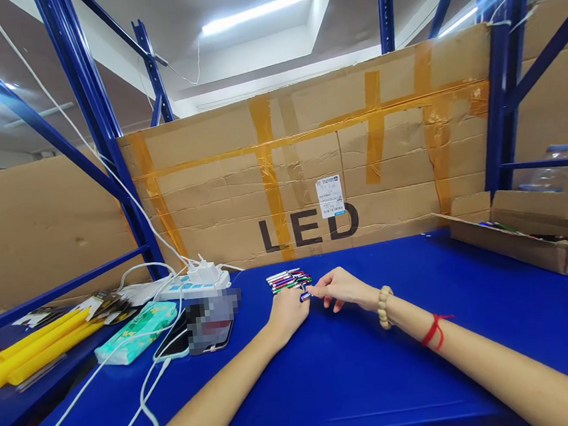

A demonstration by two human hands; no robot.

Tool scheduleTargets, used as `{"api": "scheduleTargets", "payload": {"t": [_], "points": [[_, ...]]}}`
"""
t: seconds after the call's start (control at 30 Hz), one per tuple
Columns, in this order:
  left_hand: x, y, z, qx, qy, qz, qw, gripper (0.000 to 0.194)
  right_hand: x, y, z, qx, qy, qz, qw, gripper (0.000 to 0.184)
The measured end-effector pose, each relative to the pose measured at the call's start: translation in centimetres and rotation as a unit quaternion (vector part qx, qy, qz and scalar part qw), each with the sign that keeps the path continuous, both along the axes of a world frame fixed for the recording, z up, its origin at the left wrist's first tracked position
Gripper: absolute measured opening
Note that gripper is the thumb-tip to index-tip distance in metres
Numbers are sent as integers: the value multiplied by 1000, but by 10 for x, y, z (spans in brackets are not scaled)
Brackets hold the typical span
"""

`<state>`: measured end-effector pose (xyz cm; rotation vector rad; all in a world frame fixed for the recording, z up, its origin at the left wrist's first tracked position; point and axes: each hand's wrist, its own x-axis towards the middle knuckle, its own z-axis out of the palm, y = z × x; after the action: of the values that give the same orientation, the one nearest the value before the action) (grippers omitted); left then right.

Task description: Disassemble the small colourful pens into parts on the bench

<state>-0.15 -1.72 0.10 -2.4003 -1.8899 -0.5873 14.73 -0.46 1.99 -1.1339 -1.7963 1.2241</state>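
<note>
Over the blue shelf surface, my left hand (289, 308) is closed around a blue pen (305, 296), of which only a short shiny end shows. My right hand (344, 287) comes in from the right, its thumb and forefinger pinched at that end of the pen. The other fingers of the right hand are curled loosely below. Just behind my left hand lies a small pile of pens (285, 279) in white, red, purple and green, side by side. My left hand hides part of the pile.
On the left are phones (216, 343), a tissue pack (137, 331), a power strip (190, 285) with white cables, and yellow tubes (45, 343). An open cardboard box (522, 240) with pens stands right. A cardboard panel (222, 199) marked LED closes off the back.
</note>
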Motion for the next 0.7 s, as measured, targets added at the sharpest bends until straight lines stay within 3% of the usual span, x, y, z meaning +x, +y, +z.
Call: {"api": "scheduleTargets", "payload": {"t": [0.27, 0.4, 0.53, 0.6, 0.7], "points": [[-4, 8, -2, 38, -106, -57, 992, 26, -3, 2, -1, 37, -9, -22, 999, 39], [-6, 12, -4, 41, -129, -32, 990, 26, -4, 6, -3, 70, -18, -30, 997, 43], [-7, 16, -4, 70, -211, -32, 975, 29, 4, 15, -4, 98, -77, -67, 990, 43], [-7, 17, -4, 97, -261, -21, 960, 31, 13, 20, -5, 147, -168, -103, 969, 36], [-8, 19, -4, 110, -329, 9, 938, 34, 28, 26, -10, 262, -296, -154, 905, 21]]}}
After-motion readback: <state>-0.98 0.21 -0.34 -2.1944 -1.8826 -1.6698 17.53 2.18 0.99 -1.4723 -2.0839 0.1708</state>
